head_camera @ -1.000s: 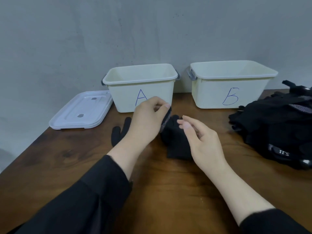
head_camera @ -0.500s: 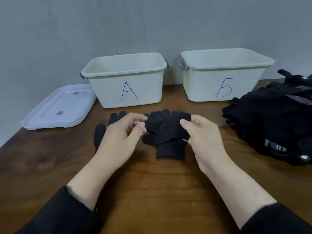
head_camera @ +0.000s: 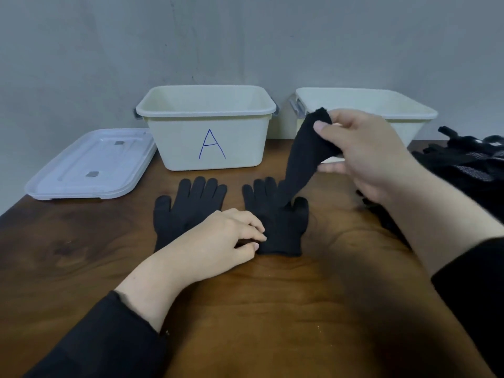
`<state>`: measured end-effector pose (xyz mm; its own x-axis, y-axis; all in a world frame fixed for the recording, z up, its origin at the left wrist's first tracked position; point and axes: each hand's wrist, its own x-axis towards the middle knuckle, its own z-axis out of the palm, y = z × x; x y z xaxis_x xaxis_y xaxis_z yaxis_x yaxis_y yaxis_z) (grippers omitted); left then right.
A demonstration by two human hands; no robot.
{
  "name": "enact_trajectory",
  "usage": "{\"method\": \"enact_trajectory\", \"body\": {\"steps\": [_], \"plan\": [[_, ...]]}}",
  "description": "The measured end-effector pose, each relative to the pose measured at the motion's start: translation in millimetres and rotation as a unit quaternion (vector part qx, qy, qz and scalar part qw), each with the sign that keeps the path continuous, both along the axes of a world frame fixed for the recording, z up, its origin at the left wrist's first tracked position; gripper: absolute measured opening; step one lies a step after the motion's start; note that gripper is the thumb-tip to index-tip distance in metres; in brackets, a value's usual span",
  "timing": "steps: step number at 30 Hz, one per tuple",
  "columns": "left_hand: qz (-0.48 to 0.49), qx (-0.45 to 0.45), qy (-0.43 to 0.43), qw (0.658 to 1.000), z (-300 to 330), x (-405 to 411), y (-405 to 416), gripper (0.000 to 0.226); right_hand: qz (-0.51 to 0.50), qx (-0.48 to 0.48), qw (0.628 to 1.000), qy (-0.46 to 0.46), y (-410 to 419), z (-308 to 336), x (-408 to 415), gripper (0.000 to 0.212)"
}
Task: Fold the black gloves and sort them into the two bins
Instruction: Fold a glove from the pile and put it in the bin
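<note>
Since half a second ago, a black glove (head_camera: 302, 162) has been lifted off the pile by the right hand (head_camera: 366, 156), pinched at its cuff and left hanging in front of the right bin (head_camera: 381, 115). Another glove (head_camera: 278, 225) is pressed flat on the wooden table (head_camera: 272, 309) by the curled fingers of the left hand (head_camera: 218, 241). A third glove (head_camera: 188, 205) lies flat just left, near bin A (head_camera: 210, 126). A white lid (head_camera: 90, 165) rests far left; more black gloves (head_camera: 469, 165) are heaped at right.

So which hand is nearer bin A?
Left. The left hand rests on the table in front of bin A; the right hand holds a glove before the other bin.
</note>
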<state>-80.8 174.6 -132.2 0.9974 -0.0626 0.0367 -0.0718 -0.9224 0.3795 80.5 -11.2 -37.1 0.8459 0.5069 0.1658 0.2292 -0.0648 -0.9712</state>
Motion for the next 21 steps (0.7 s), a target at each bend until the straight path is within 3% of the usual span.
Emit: {"method": "enact_trajectory", "body": {"steps": [6,11,15,21], "plan": [[-0.01,-0.008,-0.018,1.0,0,0,-2,0.029,0.054,-0.216,0.96,-0.171,-3,53,4,0.026],[0.054,-0.026,-0.092,0.994,1,-3,2,0.027,0.031,-0.275,0.936,-0.22,13,73,8,0.011],[0.136,-0.044,-0.153,0.978,4,-5,5,0.026,-0.008,-0.278,0.915,-0.293,32,77,11,0.011],[0.209,-0.049,-0.208,0.954,11,-5,8,0.025,-0.04,-0.171,0.921,-0.347,36,60,0,0.014]]}}
